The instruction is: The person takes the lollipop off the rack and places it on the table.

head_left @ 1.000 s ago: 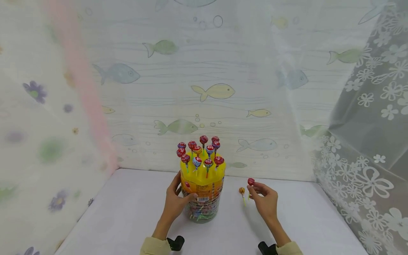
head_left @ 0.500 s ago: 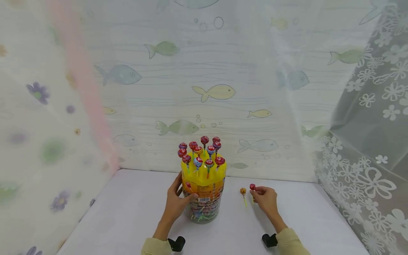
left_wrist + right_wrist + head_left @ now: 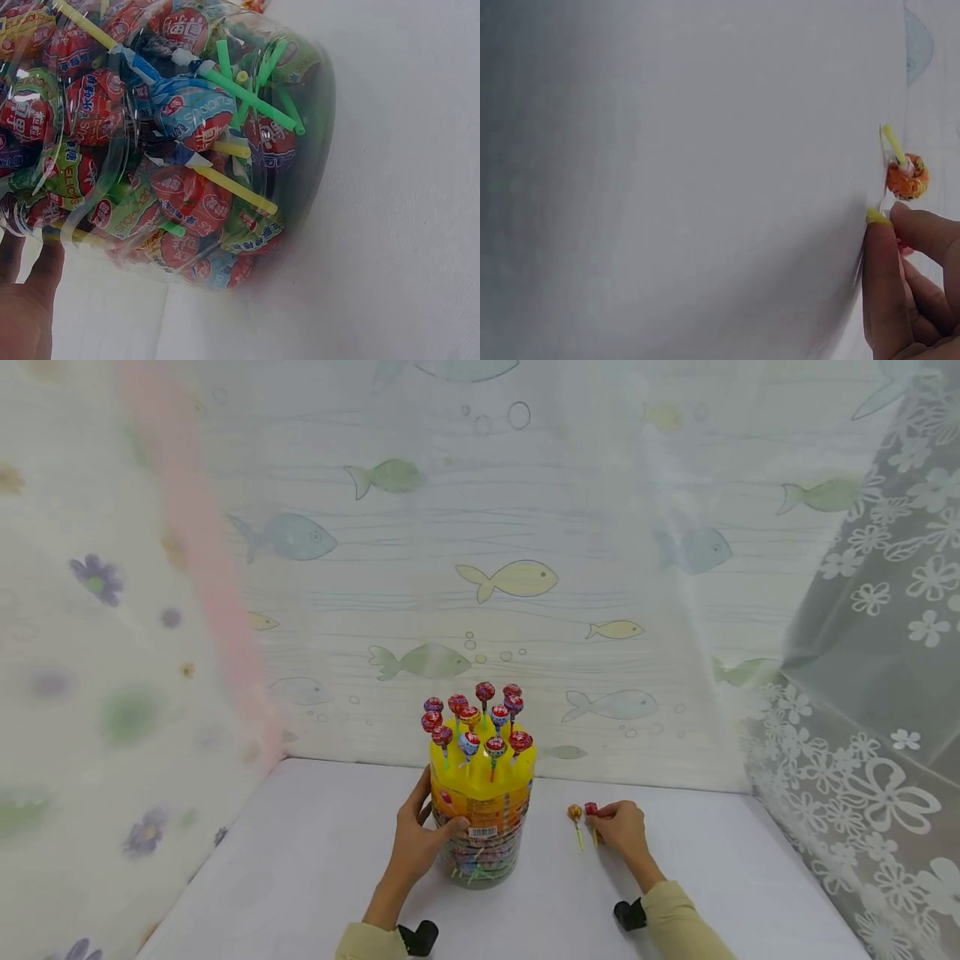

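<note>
A clear jar (image 3: 487, 852) packed with wrapped lollipops stands upright on the white table, its yellow lid (image 3: 480, 781) carrying several lollipops stuck in by their sticks. My left hand (image 3: 420, 839) grips the jar's left side, thumb across the front by the barcode; the left wrist view shows the lower jar (image 3: 187, 157) up close. To the right, my right hand (image 3: 622, 831) pinches a red lollipop (image 3: 591, 808) by its yellow stick, low at the table surface. Just left of it lies an orange lollipop (image 3: 574, 812), which the right wrist view shows beside my fingertips (image 3: 900, 214).
The white table (image 3: 315, 827) runs back to a hanging curtain (image 3: 510, 627) printed with fish. A flowered curtain (image 3: 112, 693) hangs at the left and a lace-patterned sheet (image 3: 862, 735) at the right.
My right hand has lowered the red lollipop to the table, beside the orange one. My left hand keeps its grip on the jar.
</note>
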`<state>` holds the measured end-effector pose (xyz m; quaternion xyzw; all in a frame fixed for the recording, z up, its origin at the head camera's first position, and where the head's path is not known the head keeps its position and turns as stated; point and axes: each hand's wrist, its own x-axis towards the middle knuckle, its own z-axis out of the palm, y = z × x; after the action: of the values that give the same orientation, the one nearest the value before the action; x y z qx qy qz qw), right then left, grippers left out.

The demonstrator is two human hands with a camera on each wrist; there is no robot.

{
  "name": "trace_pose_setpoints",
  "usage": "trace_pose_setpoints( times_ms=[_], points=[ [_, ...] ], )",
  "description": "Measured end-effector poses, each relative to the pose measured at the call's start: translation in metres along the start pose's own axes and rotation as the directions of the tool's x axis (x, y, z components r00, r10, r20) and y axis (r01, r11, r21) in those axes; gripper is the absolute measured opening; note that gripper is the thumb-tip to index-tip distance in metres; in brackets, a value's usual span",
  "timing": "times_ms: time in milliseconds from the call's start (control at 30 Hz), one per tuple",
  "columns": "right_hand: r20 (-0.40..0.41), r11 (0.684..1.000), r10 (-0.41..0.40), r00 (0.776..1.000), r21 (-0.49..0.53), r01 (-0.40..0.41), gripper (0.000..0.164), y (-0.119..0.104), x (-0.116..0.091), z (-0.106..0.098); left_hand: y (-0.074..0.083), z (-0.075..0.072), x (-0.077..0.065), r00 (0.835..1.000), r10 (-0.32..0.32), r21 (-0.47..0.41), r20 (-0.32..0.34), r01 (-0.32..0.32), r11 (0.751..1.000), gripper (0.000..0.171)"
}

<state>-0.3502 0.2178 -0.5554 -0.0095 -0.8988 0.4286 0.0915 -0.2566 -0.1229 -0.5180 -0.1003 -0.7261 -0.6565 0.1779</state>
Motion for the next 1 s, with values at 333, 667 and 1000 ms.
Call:
trace_pose_setpoints(
  times_ms=[333, 667, 1000],
  points=[
    [0.108, 0.999, 0.051, 0.993, 0.006, -0.052, 0.022, -0.007, -0.008, -0.012, 0.0, 0.001, -0.001, 1.0, 0.009, -0.001, 0.007, -0.009, 1.0, 0.083],
    [0.19, 0.993, 0.062, 0.98, 0.083, -0.079, 0.022, -0.028, -0.025, -0.03, 0.0, -0.001, -0.002, 1.0, 0.002, -0.003, 0.008, -0.002, 1.0, 0.088],
    [0.339, 0.957, -0.286, 0.896, 0.154, 0.248, 0.043, -0.096, -0.033, -0.062, -0.003, -0.001, -0.001, 1.0, -0.007, 0.011, 0.006, 0.007, 1.0, 0.087]
  ],
)
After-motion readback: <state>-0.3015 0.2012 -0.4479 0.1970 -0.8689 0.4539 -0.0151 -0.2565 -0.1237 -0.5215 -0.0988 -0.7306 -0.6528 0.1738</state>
